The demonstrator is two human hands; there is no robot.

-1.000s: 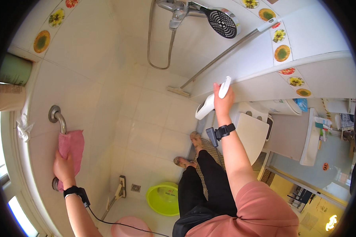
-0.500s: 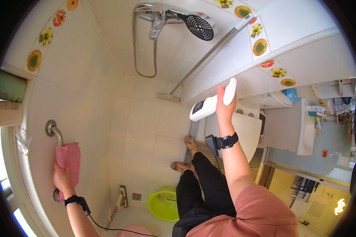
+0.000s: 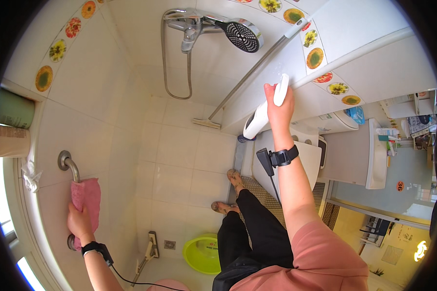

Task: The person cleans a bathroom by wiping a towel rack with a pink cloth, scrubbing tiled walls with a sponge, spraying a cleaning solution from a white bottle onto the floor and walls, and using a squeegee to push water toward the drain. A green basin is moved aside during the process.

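I have the right grip (image 3: 280, 112) clasping a white spray bottle (image 3: 257, 120) right of centre, contents hidden, and the left grip (image 3: 79, 224) round a pink cloth (image 3: 91, 200) on the wall bar (image 3: 73, 169) at left, trousers (image 3: 235, 237) overlapping the green basin (image 3: 192, 262), a near pink basin (image 3: 172, 282) cropped by my feed.

Smooth, semi-glossy plastic on the bottle (image 3: 257, 120), I can see that from my end, and here's the rag (image 3: 91, 201), soft, matt, slightly nubbly cloth, over the shiny metal rail (image 3: 74, 170). Up top I get polished chrome on the tap (image 3: 190, 32), a glossy rim on the shower head (image 3: 243, 36), ribbed metal along the hose (image 3: 190, 77). Slick, glazed wall tiles (image 3: 82, 116); smooth, shiny plastic basin (image 3: 194, 259); dull fabric trousers (image 3: 233, 237).
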